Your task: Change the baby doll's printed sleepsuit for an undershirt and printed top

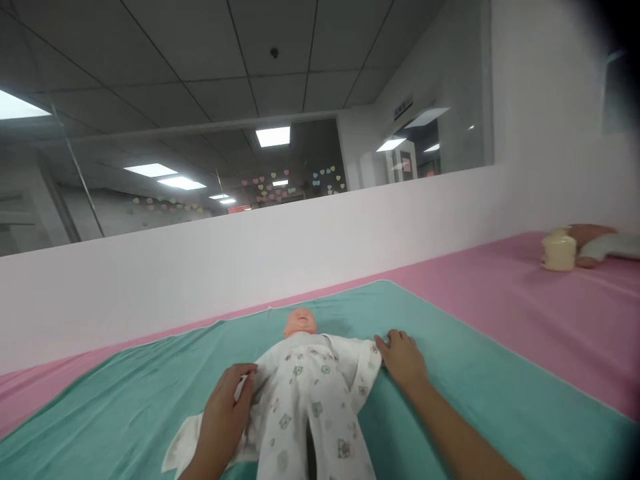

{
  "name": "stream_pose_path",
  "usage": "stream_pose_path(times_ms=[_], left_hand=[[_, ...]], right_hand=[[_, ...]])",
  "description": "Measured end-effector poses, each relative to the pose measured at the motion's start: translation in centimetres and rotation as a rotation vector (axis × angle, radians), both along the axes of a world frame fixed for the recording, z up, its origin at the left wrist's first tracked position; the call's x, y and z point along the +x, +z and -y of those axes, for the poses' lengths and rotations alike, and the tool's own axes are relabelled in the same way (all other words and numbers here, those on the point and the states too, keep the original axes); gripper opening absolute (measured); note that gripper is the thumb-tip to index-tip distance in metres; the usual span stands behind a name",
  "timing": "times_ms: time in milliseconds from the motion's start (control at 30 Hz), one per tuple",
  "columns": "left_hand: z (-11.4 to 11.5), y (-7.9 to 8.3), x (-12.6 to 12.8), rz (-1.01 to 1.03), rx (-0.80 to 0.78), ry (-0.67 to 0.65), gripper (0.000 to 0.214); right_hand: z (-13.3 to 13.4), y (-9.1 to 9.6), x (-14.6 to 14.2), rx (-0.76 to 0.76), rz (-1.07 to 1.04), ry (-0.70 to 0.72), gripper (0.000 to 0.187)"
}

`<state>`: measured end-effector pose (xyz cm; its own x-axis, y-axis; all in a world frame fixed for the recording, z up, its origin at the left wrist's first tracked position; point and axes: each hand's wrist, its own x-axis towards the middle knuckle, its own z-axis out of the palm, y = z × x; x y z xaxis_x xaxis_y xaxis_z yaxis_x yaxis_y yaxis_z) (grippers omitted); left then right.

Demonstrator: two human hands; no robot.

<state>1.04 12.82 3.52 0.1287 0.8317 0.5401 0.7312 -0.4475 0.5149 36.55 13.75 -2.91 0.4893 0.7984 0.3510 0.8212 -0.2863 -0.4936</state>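
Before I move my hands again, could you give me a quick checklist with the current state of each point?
1. Doll face up on the green cloth: ok.
2. Right hand at the end of the nearby sleeve: ok.
3. Left hand at the side of the printed clothing: ok.
4. Firm grip in either hand: cannot tell.
5. Green cloth smooth: not ok, creased on the left.
6. Bottle upright and apart from both hands: ok.

Pink surface (505, 287) | green sheet (480, 390), clothed doll (313, 390) atop | cream bottle (559, 252)
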Motion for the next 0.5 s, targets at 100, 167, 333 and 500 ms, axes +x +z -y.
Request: stream_pose_path(times_ms=[100,167,333,500], left_hand=[[0.0,1.8,5.5,-0.143,0.085,-0.110,0.028],[-0.8,2.8,9.1,-0.308,0.055,-0.167,0.026],[-4.6,3.6,15.1,-0.798,-0.171,-0.169,0.028],[-6.9,3.3,17.3,-0.915,-0.249,-0.184,0.027]], right_hand=[[0.0,0.0,0.6,-0.058,-0.047,-0.021,0.039],[-0.1,0.0,0.8,-0.063,-0.061,0.005,0.035],[-0.4,-0.4,1.1,-0.046,-0.113,-0.011,0.030],[-0.6,-0.5,1.3,0.000,-0.207,-0.045,0.033]])
